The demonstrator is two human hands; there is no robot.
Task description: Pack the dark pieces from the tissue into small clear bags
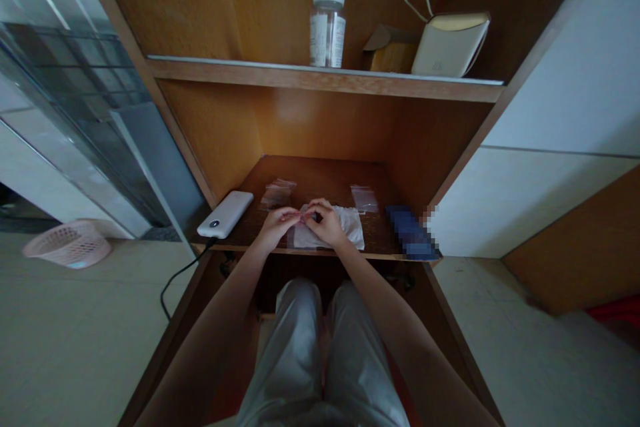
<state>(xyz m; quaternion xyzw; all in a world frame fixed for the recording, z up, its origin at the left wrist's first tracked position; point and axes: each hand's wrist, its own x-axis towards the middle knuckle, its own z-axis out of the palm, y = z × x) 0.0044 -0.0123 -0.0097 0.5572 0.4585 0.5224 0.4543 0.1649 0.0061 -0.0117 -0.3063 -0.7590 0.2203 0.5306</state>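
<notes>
My left hand and my right hand meet over the lower shelf, fingertips pinched close together. Something small and pinkish or clear shows between them, too small to make out. Under my right hand lies a crumpled white cloth or plastic sheet. Several small clear plastic bags rest beyond my left hand. More clear bags lie flat to the right, behind the white sheet.
A white power bank with a black cable lies at the shelf's left edge, a blurred blue object at the right. The upper shelf bears a clear bottle, a brown box and a cream case. A pink basket stands left.
</notes>
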